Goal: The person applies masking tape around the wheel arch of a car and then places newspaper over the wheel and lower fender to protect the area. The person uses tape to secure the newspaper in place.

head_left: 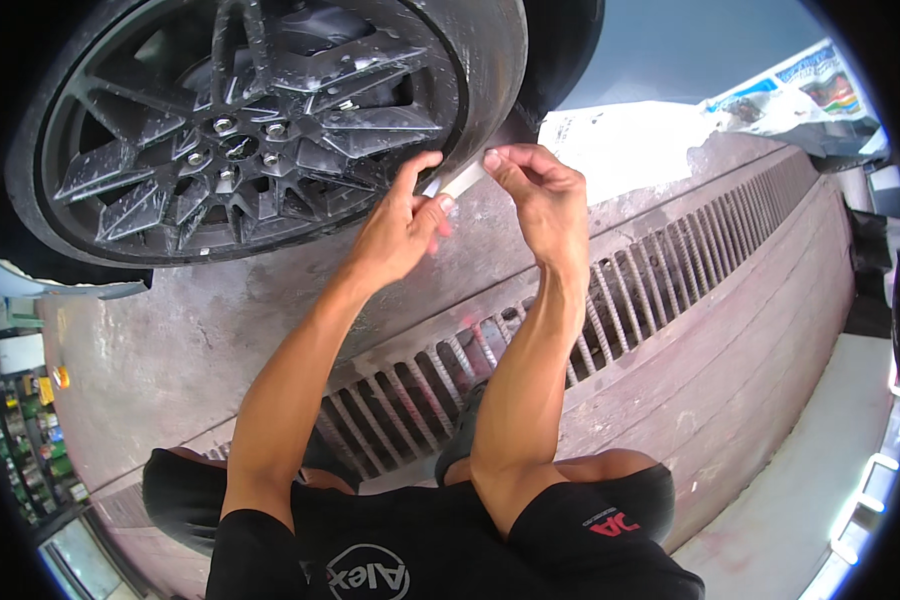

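Between my hands stretches a short pale strip [466, 179] that looks like masking tape, just off the tyre's lower right edge. My right hand [550, 198] pinches its far end between thumb and fingertips. At the other end my left hand [400, 228] is closed around it, thumb at the strip and index finger raised toward the tyre; the palm side is hidden, so I cannot see whether a roll is there. A dark, scuffed spoked wheel [238, 146] with a dusty tyre [495, 75] stands right beyond my left hand.
A metal floor grate [610, 310] runs diagonally under my forearms across the stained concrete floor [220, 310]. White paper [620, 145] and printed sheets [795, 85] cover the lower part of a grey-blue car panel [680, 45]. Shelves with small items [35, 430] stand at the far left.
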`<act>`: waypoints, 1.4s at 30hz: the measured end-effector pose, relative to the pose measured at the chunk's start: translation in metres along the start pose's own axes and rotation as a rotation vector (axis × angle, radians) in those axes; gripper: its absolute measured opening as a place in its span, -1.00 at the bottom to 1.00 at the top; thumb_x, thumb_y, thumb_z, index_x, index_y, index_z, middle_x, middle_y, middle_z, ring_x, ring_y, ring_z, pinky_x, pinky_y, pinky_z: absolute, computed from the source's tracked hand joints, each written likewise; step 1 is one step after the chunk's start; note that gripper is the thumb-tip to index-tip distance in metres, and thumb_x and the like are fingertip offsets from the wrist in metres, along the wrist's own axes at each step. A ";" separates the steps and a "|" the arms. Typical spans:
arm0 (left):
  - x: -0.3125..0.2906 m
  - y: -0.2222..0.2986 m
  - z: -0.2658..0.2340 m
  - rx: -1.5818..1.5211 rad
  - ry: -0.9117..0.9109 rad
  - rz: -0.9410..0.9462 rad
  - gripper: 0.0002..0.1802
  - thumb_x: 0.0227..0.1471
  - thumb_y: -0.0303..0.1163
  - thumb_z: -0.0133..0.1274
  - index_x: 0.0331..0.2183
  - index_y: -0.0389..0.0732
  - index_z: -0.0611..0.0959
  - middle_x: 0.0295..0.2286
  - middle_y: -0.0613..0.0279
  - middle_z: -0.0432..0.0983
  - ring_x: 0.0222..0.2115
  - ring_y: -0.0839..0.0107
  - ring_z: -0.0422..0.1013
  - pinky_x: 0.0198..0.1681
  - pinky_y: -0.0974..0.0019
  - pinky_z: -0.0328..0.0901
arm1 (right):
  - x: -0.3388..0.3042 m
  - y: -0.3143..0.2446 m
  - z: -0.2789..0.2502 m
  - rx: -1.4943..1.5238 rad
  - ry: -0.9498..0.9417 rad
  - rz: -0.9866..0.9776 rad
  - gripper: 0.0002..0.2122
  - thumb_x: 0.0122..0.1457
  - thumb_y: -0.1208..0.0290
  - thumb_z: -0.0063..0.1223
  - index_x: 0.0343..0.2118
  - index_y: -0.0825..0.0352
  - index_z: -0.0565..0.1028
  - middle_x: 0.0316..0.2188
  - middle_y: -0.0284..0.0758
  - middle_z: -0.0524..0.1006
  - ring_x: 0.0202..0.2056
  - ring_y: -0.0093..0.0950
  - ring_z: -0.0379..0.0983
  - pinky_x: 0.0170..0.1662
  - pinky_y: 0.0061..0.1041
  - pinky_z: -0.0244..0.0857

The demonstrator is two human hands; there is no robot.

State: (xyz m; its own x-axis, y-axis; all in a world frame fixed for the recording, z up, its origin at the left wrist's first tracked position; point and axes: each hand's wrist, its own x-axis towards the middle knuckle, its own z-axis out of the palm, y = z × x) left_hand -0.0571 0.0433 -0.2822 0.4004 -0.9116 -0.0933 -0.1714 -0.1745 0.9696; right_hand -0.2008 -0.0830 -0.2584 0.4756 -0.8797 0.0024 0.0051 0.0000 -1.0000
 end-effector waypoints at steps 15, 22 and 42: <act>-0.136 -0.158 0.096 1.113 -0.435 0.402 -0.41 0.21 -0.42 -0.05 0.26 0.12 0.50 -0.36 0.12 0.63 -0.18 0.17 0.46 -0.14 0.06 0.34 | 0.020 -0.036 -0.020 0.674 0.301 -0.035 -0.75 0.25 0.44 0.34 -0.08 0.36 0.52 -0.19 -0.13 0.69 -0.15 -0.29 0.71 0.00 -0.29 0.61; -0.039 -0.011 0.042 0.476 0.207 0.452 -0.50 0.16 -0.31 0.31 0.12 -0.18 0.63 -0.42 0.19 0.60 -0.48 0.25 0.49 -0.37 0.20 0.42 | 0.018 -0.068 -0.004 0.577 0.138 -0.013 -0.62 0.20 0.45 0.35 0.05 0.42 0.54 -0.33 -0.24 0.70 -0.31 -0.43 0.68 -0.07 -0.47 0.53; 0.046 0.206 -0.011 -0.467 -0.029 0.194 -0.81 0.37 -0.31 0.13 -0.25 -0.23 0.56 -0.55 0.45 0.38 -0.62 0.67 0.29 -0.61 0.51 0.23 | 0.043 -0.086 0.038 1.329 -0.352 -0.060 -0.31 0.34 -0.16 0.10 0.07 0.58 0.50 -0.11 -0.02 0.65 -0.49 -0.57 0.53 -0.59 -0.68 0.31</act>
State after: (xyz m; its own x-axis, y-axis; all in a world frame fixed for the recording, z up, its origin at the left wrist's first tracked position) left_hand -0.0644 -0.0304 -0.0840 0.3745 -0.9220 0.0985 0.1838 0.1779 0.9667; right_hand -0.1473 -0.1027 -0.1721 0.6394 -0.7287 0.2454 0.7683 0.5923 -0.2427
